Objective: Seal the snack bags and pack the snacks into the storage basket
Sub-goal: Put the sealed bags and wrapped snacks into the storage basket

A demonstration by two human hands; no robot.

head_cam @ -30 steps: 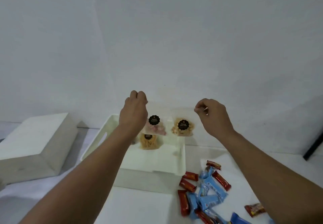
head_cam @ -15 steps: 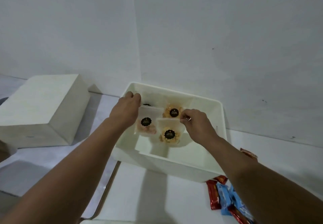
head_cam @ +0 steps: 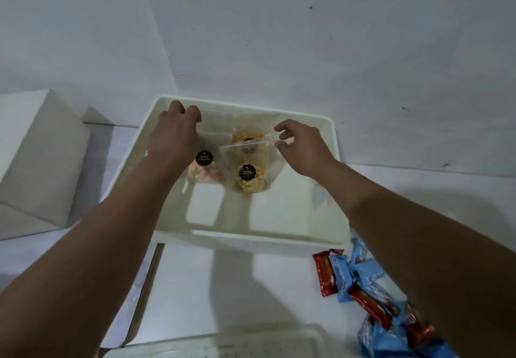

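I see both of my hands inside the white storage basket (head_cam: 333,145), which sits on the white bench (head_cam: 195,282) against the wall. In its far half stand clear snack bags: one with pink and white pieces (head_cam: 205,169) on the left, one with yellow pieces (head_cam: 250,177) to its right, and a third bag (head_cam: 247,138) behind those two, also with yellowish contents. Each front bag carries a round black sticker with gold lettering, too small for me to read. My left hand (head_cam: 174,137) has its grip curled closed at the top of the pink-and-white bag; the fingertips are hidden behind the knuckles, so I cannot tell for certain that they pinch the film. My right hand (head_cam: 303,148) has its grip spread, thumb and fingers apart, just beside the tilted top edge of the yellow-filled bag, and I cannot tell if it touches. The near half of the basket floor is bare. On the bench to the right of the basket lies a heap of red and blue wrapped bars (head_cam: 360,282), their print unreadable. A white box (head_cam: 36,156) stands to the left, and a second white container's rim (head_cam: 223,341) shows at the bottom edge.
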